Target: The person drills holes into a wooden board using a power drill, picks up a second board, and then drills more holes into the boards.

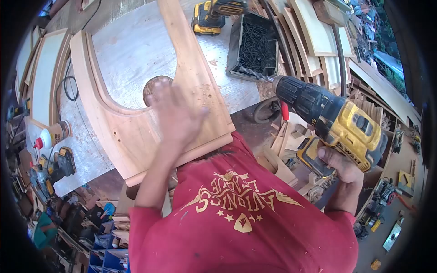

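Drill (337,120), yellow and black, is sitting in my right hand (339,164), held up in the air out past the near edge of the counter (132,50) on my right side. My fingers are wrapping tight around its handle. Its bit (257,74) is pointing away from me toward a black tray of screws (254,45) that is lying on the counter.

My left hand (175,116) is showing blurred over the curved wooden frame piece (132,136), with its fingers spreading open and gripping nothing. I cannot tell whether the palm is pressing on the wood. That frame piece is lying flat on the counter, with its near edge coming close to my red shirt (241,227).

A second drill (211,16) is resting at the far side, beside the tray, and a glue bottle (52,135) is sitting near the counter's left edge.
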Demonstrator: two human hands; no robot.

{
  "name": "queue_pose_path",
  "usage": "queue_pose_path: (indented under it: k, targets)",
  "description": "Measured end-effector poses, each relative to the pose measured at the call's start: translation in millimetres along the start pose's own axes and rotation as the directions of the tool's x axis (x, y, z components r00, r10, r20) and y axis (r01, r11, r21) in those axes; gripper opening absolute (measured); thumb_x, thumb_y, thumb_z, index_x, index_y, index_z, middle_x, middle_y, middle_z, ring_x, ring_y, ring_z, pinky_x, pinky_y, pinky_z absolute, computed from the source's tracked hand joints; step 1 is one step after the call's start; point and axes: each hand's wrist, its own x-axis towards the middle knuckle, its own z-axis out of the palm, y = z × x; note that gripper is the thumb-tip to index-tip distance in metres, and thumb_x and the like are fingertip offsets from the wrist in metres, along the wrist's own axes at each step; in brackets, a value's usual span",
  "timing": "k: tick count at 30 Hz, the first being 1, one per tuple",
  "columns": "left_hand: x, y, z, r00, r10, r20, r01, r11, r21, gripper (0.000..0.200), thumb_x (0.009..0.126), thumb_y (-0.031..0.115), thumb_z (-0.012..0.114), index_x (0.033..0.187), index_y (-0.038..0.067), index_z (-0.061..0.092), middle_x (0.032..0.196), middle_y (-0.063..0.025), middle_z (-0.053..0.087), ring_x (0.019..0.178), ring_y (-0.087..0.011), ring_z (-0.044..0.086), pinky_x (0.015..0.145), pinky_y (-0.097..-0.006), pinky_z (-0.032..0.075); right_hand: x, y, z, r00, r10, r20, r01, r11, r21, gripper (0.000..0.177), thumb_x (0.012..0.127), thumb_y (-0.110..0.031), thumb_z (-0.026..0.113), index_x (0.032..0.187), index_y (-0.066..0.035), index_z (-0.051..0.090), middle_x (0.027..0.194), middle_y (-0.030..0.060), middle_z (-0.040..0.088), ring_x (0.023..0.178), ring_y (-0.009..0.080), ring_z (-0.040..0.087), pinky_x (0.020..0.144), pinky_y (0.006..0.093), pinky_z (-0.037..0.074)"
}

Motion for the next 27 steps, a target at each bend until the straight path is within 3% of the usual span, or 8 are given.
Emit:
queue_pose_path:
  k: [2,5,8,10,13,15,18,27]
  targets:
    - [2.8,61.5,-4.8,0.88,0.413,0.236,-0.351,0.899,-0.263,0.088,0.092,0.044,0.066,0.154,-0.009,0.03,0.159,-0.0346,0.03,0.151,-0.0488,0.021,0.125,-0.0559,0.014,-8.2,15.6,-2.5,0.998,-0.051,-0.02,0.051,0.998,-0.025,0.059,0.075,-0.008,0.088,0.128,-0.003,0.063,0.091,0.0025,0.069,0.071,0.0106,0.061,0.059,0.0251,0.048]
    - [-42.7,138.7,57.2,0.351,0.87,0.346,-0.069,0.392,-0.917,0.07,0.092,0.04,0.07,0.144,-0.002,0.049,0.148,-0.0278,0.049,0.136,-0.0412,0.049,0.115,-0.051,0.037,-24.0,37.7,-6.3,0.991,-0.13,-0.009,0.13,0.991,0.018,0.069,0.075,-0.008,0.088,0.136,-0.005,0.057,0.111,0.0058,0.068,0.09,0.0147,0.063,0.076,0.0293,0.051]
    - [-36.8,117.2,19.9,0.572,0.818,-0.064,-0.281,0.121,-0.952,0.049,0.093,0.033,0.069,0.127,0.0,0.06,0.119,-0.0211,0.067,0.108,-0.0407,0.066,0.093,-0.0469,0.053,-30.3,64.4,-6.6,0.959,-0.238,0.155,0.241,0.97,0.0,0.081,0.077,-0.007,0.086,0.147,-0.008,0.046,0.137,0.0079,0.06,0.121,0.0194,0.06,0.1,0.0366,0.051]
    - [-24.2,84.2,-3.0,0.765,0.61,-0.209,-0.435,0.25,-0.865,0.04,0.094,0.025,0.07,0.126,0.002,0.064,0.119,-0.0163,0.07,0.098,-0.0336,0.069,0.085,-0.0432,0.056,-33.3,91.3,-2.3,0.936,-0.235,0.261,0.268,0.958,-0.097,0.081,0.076,-0.007,0.086,0.147,-0.008,0.047,0.141,0.0085,0.06,0.127,0.0207,0.061,0.106,0.0375,0.051]
    - [-28.8,44.2,-12.7,0.961,0.264,0.083,-0.006,0.318,-0.948,0.035,0.099,0.024,0.067,0.125,0.0,0.065,0.116,-0.0135,0.071,0.091,-0.0234,0.071,0.077,-0.0348,0.057,-24.7,103.4,22.6,0.961,-0.071,0.267,0.051,0.995,0.08,0.068,0.072,-0.011,0.089,0.133,-0.006,0.059,0.128,0.0093,0.067,0.117,0.022,0.066,0.101,0.0353,0.051]
    - [-17.6,38.1,-19.5,0.918,0.1,0.385,0.355,0.23,-0.906,0.035,0.102,0.022,0.063,0.13,0.001,0.063,0.112,-0.0103,0.072,0.092,-0.0157,0.071,0.075,-0.0293,0.056,-15.6,99.7,39.9,0.961,-0.046,0.271,0.018,0.994,0.107,0.057,0.069,-0.015,0.09,0.12,-0.004,0.068,0.117,0.0105,0.071,0.106,0.0228,0.07,0.093,0.0339,0.053]
    - [-2.1,39.0,19.3,0.708,0.194,0.679,0.644,-0.573,-0.508,0.042,0.107,0.027,0.052,0.14,0.001,0.053,0.121,-0.0124,0.07,0.095,-0.0243,0.07,0.076,-0.0369,0.057,1.7,84.4,54.8,0.906,-0.276,0.319,0.315,0.946,-0.075,0.046,0.07,-0.016,0.088,0.109,-0.001,0.07,0.106,0.012,0.072,0.092,0.0233,0.071,0.083,0.0343,0.055]
    - [18.0,43.8,16.1,0.697,0.26,0.669,0.594,-0.731,-0.335,0.057,0.107,0.022,0.041,0.159,0.004,0.028,0.156,-0.0134,0.044,0.132,-0.0286,0.051,0.111,-0.041,0.041,25.6,56.6,78.1,0.876,-0.301,0.377,0.376,0.916,-0.142,0.034,0.072,-0.019,0.085,0.096,0.0,0.069,0.088,0.0086,0.07,0.076,0.0211,0.069,0.07,0.033,0.054]
